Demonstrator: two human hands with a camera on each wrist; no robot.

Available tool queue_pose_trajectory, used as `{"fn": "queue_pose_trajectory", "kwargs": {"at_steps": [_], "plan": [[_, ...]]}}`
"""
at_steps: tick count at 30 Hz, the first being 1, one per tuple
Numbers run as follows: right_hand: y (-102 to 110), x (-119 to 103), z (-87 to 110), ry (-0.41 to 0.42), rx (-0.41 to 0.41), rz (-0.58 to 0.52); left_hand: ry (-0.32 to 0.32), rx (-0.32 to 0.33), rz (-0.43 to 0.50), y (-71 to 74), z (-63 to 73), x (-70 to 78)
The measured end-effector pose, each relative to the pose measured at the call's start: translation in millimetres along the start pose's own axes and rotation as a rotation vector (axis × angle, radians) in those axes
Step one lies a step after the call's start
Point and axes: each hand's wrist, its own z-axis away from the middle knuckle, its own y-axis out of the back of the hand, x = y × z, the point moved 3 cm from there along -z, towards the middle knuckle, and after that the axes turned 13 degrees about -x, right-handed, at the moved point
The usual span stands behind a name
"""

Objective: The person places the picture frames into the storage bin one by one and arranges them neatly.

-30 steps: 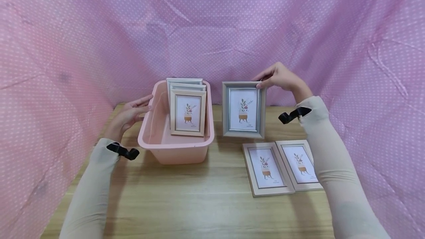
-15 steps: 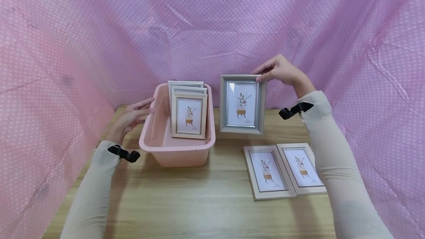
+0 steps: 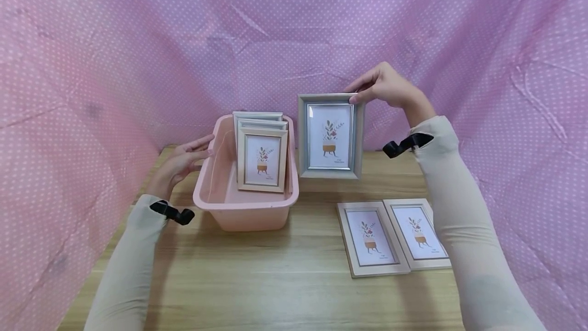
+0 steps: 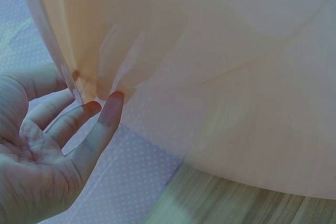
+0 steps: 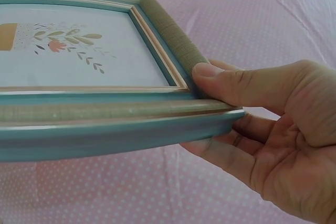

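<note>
In the head view my right hand (image 3: 390,88) pinches a grey-green picture frame (image 3: 303,137) by its upper right corner. It is held upright above the table, just right of the pink plastic basin (image 3: 248,207). The right wrist view shows the thumb (image 5: 215,77) on the frame's front and fingers behind it. My left hand (image 3: 181,165) touches the basin's left side near the rim with fairly straight fingers (image 4: 107,114). Inside the basin stand several frames, a beige picture frame (image 3: 262,187) in front and white-edged frames (image 3: 257,115) behind.
Two beige picture frames, a left one (image 3: 356,264) and a right one (image 3: 427,262), lie face up side by side on the wooden table (image 3: 257,285). My right sleeve partly covers the right one. A pink dotted cloth (image 3: 294,24) hangs behind and at the sides.
My right hand has raised the grey-green frame and moved it slightly left, closer to the basin. My left hand stays at the basin's side. The view has shifted a little.
</note>
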Motion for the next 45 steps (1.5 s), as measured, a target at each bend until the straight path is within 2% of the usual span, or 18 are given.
{"fn": "queue_pose_trajectory", "kwargs": {"at_steps": [8, 19, 26, 36, 45], "plan": [[1.7, -14.7, -2.8, 0.026, -0.005, 0.013, 0.005, 0.007, -0.005, 0.2, 2.0, -1.8], [6.8, -28.6, 1.3, 0.041, 0.033, 0.020, 0.013, 0.009, 0.002, -1.9, 0.6, -0.7], [5.1, -36.5, 4.1, 0.052, 0.078, -0.044, 0.018, 0.019, -0.014, -1.4, 1.5, -0.4], [-6.5, -39.8, -3.4, 0.172, 0.132, -0.124, 0.027, 0.011, -0.022, -1.8, -0.8, 1.5], [-24.5, -41.3, -14.4, 0.232, 0.172, -0.149, 0.018, 0.011, -0.017, -1.5, 0.1, 0.1]]}}
